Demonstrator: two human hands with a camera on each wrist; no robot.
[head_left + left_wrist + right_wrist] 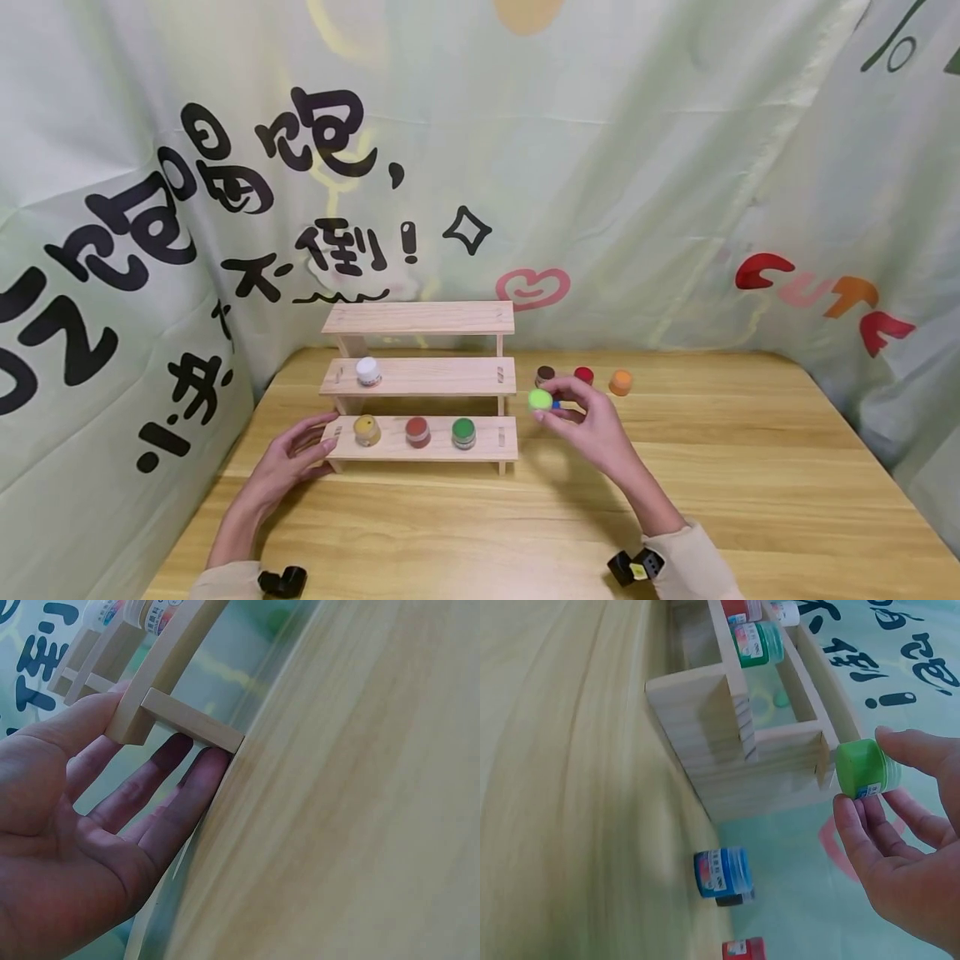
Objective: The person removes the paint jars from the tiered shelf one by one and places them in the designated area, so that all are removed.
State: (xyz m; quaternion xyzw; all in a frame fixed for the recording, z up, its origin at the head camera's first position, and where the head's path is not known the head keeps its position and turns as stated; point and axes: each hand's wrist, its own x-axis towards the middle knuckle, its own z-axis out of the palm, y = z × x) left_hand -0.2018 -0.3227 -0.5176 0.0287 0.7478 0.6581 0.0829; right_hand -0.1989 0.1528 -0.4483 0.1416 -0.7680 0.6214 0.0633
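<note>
My right hand (588, 417) pinches a light green paint jar (861, 766) between thumb and fingertips, just right of the stepped wooden rack (420, 317). In the right wrist view the jar lies sideways and overlaps the end of a shelf. My left hand (288, 457) holds the left end of the rack's lowest shelf, thumb and fingers around the board, fingertips by the leg (193, 721). That lowest shelf carries a yellow jar (367, 431), a red jar (417, 432) and a dark green jar (463, 433). A white jar (368, 372) stands on the middle shelf's left.
Right of the rack, on the wooden table (720, 467), stand a dark brown jar (545, 376), a crimson jar (583, 376) and an orange jar (620, 382). A blue jar (721, 871) is partly hidden behind my right hand in the head view. Printed cloth (637, 192) hangs behind.
</note>
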